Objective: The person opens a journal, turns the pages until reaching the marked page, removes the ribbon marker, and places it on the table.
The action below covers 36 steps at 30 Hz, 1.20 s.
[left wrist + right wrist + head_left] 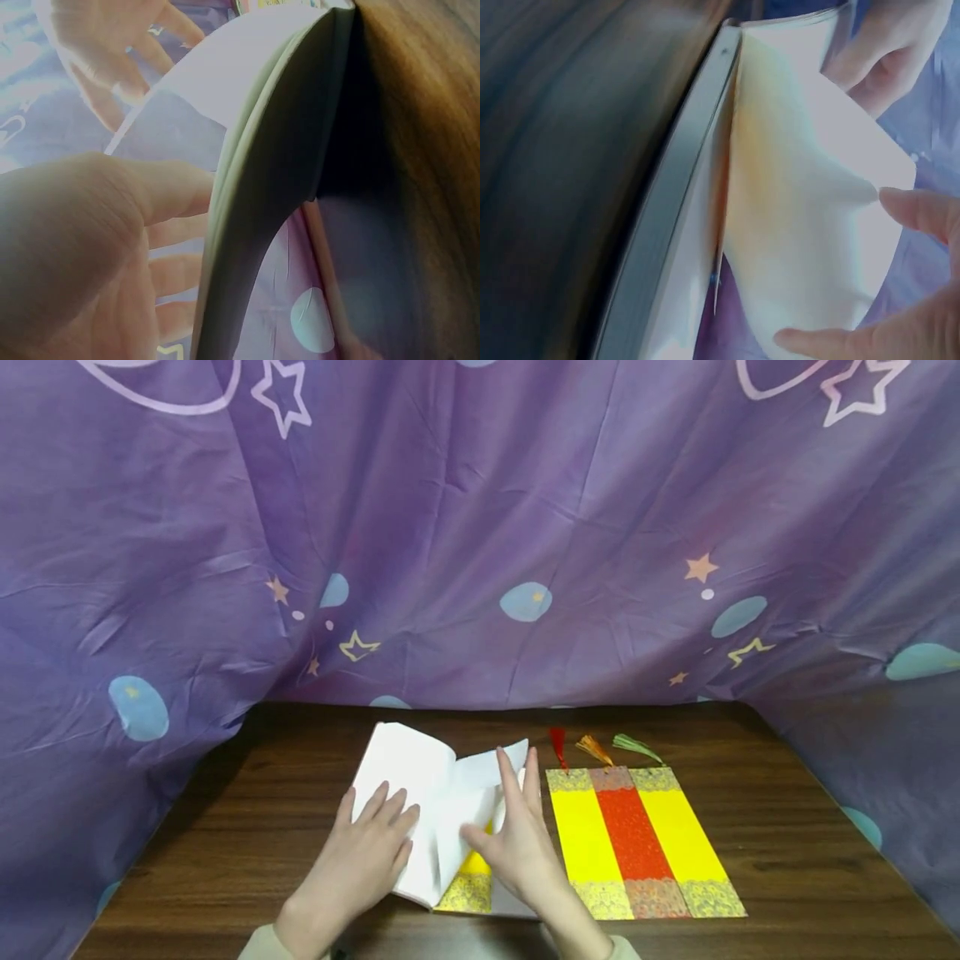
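An open book [405, 760] with blank white pages lies on the table. My left hand [363, 856] rests on its left page with fingers spread; in the left wrist view that side of the book [262, 150] curves up beside the thumb. From the right page a white leaf [457, 814] stands lifted and bowed. My right hand [521, 852] touches this leaf, fingers extended and apart; in the right wrist view its fingertips [900, 206] meet the leaf's edge. Beneath the leaf shows a yellow bookmark [467, 893] with a gold patterned end, partly hidden by leaf and hand.
Right of the book lie three tasselled bookmarks side by side: a yellow one [588, 835] with a red tassel, a red one [637, 835] with an orange tassel, and another yellow one [682, 835] with a green tassel. A purple patterned cloth [450, 527] hangs behind the dark wooden table [262, 827].
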Tool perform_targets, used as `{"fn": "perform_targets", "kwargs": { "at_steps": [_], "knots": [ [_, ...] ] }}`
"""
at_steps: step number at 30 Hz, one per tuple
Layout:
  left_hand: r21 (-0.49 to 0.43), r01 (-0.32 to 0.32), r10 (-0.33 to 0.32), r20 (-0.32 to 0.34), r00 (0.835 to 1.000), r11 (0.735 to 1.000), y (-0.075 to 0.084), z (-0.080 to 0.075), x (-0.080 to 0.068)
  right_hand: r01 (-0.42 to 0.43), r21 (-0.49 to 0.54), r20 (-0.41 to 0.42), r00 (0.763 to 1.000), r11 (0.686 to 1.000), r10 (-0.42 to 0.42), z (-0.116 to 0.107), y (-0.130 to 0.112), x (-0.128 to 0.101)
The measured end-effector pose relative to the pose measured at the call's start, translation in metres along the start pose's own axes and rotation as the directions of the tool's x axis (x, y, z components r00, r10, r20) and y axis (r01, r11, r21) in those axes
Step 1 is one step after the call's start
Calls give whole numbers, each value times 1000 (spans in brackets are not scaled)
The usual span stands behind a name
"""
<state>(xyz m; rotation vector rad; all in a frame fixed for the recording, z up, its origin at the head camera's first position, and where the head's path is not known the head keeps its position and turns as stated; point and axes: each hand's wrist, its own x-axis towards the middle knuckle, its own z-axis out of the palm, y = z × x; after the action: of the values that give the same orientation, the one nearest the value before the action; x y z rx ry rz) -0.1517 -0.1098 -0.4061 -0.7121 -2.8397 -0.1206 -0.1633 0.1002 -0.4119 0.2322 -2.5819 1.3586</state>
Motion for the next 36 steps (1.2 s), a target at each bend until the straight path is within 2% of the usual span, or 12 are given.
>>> {"fn": "perform_targets", "kwargs": {
  "at_steps": [4,9,13,19,29,32,36],
  "knots": [
    [8,3,-3,2,1000,1000,-1,0,0,-65,112,-16,998,992,68,8,-7,4],
    [22,15,-16,25,1000,1000,-3,1,0,-117,288,29,993,950,114,18,-13,7],
    [24,16,-17,21,1000,1000,-4,0,0,-142,352,24,989,925,143,25,-16,7],
    [39,22,-22,-10,1000,999,-5,-3,-1,-185,304,67,983,934,173,32,-19,4],
    [102,3,8,-105,994,995,-12,-10,-2,-149,265,150,982,953,111,38,-22,-6],
    [102,-26,44,-181,982,995,-16,-13,-1,-127,240,171,981,962,87,40,-23,-9],
    [65,-52,70,-314,947,997,-19,-17,1,-76,191,201,979,979,37,40,-22,-12]
  ]
}}
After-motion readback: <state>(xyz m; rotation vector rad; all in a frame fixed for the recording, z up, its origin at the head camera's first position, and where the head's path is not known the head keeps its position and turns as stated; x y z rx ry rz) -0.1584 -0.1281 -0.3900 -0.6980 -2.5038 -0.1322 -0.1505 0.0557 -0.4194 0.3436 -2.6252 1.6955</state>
